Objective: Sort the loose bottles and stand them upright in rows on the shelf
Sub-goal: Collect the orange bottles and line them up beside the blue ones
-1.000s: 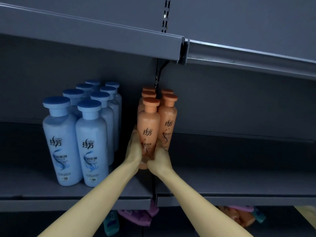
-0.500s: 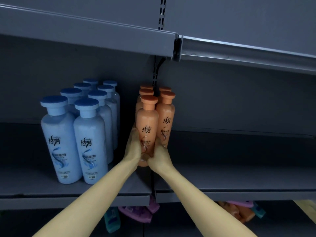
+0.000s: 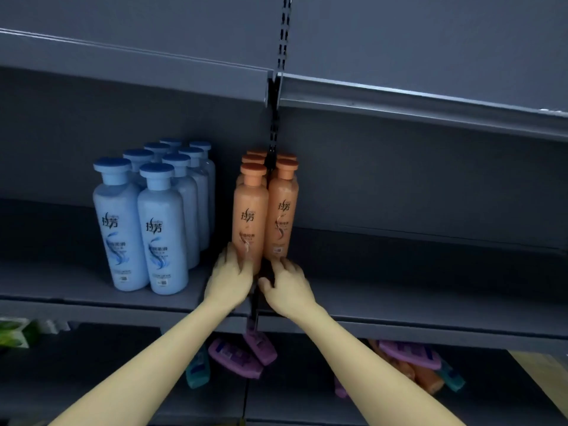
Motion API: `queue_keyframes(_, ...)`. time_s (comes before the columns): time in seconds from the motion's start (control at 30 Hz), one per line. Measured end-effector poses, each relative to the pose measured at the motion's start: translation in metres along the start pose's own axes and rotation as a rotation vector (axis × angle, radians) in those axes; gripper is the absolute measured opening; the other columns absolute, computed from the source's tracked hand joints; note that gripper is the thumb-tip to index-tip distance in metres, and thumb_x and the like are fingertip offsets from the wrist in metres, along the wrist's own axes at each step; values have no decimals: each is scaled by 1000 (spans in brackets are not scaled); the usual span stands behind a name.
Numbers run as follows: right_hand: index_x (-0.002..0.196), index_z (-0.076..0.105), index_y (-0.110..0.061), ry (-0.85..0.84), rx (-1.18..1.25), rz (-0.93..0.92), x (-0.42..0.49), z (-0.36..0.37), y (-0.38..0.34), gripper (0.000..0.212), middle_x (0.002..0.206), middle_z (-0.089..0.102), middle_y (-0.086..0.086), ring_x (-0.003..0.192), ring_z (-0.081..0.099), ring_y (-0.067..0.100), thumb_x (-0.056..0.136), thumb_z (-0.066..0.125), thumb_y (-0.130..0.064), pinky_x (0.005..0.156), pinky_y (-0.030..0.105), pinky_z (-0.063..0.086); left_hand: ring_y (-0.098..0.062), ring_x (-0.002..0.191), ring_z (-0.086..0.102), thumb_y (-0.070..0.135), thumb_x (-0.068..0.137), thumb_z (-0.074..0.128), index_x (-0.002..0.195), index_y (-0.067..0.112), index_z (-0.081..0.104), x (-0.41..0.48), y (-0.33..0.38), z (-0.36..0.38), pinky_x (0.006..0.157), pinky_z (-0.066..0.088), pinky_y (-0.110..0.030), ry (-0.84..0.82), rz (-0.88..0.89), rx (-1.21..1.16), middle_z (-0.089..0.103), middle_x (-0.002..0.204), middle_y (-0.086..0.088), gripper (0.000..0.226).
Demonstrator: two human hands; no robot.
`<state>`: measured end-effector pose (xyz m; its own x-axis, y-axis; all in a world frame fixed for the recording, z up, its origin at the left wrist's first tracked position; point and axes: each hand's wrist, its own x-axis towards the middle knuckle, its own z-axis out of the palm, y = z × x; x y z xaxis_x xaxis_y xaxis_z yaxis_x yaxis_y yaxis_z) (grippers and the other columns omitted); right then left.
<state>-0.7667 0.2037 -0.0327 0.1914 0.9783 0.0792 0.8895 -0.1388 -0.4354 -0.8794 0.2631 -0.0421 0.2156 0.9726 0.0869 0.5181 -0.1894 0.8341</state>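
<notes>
Take the black slotted post point(image 3: 285, 41) in the back wall as your mark. Directly under it, on the shelf point(image 3: 399, 302), the orange bottles point(image 3: 253, 159) stand upright in two short rows, one row on each side of the post's line, with the labels toward you. The front orange bottle point(image 3: 250, 216) stands just left of that line, and the second orange bottle point(image 3: 284, 210) touches it on the right.

Your left hand point(image 3: 229, 279) has its fingers bent round the low left side of the front orange bottle, a narrow hold near the foot (the thumb is hidden, so I cannot say how firm it is). I think you hold it so low in order to slide the foot square against its neighbour without tipping the top. Your right hand point(image 3: 289, 287) is loosely bent and holds nothing. Its fingertips only reach the foot of the second orange bottle, probably to steady that one.

Well to the left of the post, the blue bottles point(image 3: 163, 235) make two full rows. Below the post, on the lower shelf point(image 3: 92, 379), purple bottles point(image 3: 236, 359) lie flat among other loose ones, so in my judgement much sorting remains.
</notes>
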Motion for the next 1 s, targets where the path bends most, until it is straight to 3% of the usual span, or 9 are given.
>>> queue_keyframes(0.13,150,21,-17,-83,-65,42,-28,-12,18,57,158,16,7,144,11,29,98,37,-37,113,50,20,-29,143,16,44,96,28,148,16,22,-37,4,9,113,22,-48,-51,5,407,19,155,-16,60)
queue_keyframes(0.23,150,19,-18,-106,-94,49,-51,-19,33,58,158,13,7,145,8,29,99,36,-39,113,50,18,-27,145,5,43,99,27,150,17,14,-65,10,21,114,16,-45,-83,32,553,11,157,-14,58)
queue_keyframes(1.0,150,20,-18,-242,-141,218,-196,-28,128,56,158,14,8,145,7,29,99,34,-38,113,51,18,-30,145,1,44,99,26,150,20,18,-198,29,106,114,15,-47,-305,-35,611,11,157,-12,57)
